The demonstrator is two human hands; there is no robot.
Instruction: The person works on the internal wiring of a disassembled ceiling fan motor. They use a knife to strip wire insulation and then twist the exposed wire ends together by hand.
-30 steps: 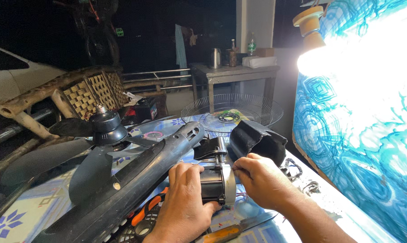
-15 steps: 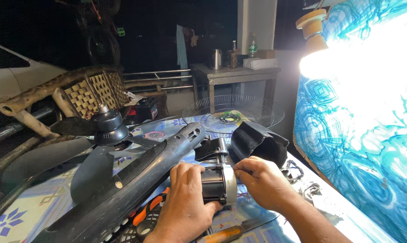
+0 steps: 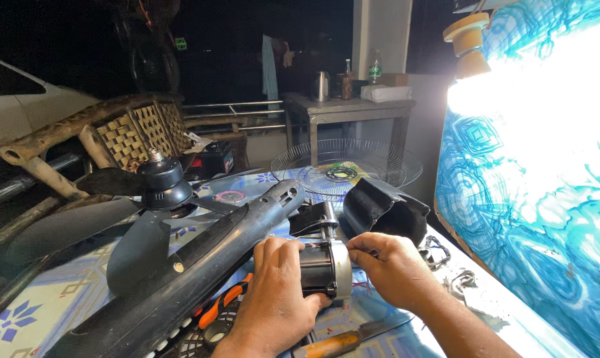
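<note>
Head view looked down on a patterned tablecloth (image 3: 41, 311) strewn with fan parts. Largest was the dark fan stand column (image 3: 200, 265), lying slantwise across the table so its upper end met the motor. Behind it lay the black fan blade (image 3: 147, 199) and, farther back, the wire guard (image 3: 346, 166), set aside flat. A black motor cover (image 3: 382, 209) sat just beyond the hands. The fan motor (image 3: 323, 265) rested near the table's middle, between both hands. The left hand (image 3: 273, 292) wrapped its fingers round the motor's dark body, seemingly to steady it. The right hand (image 3: 392, 268) had its fingertips pinched closed at the motor's pale end. An orange-handled knife (image 3: 349, 341) lay nearest the wrists.
</note>
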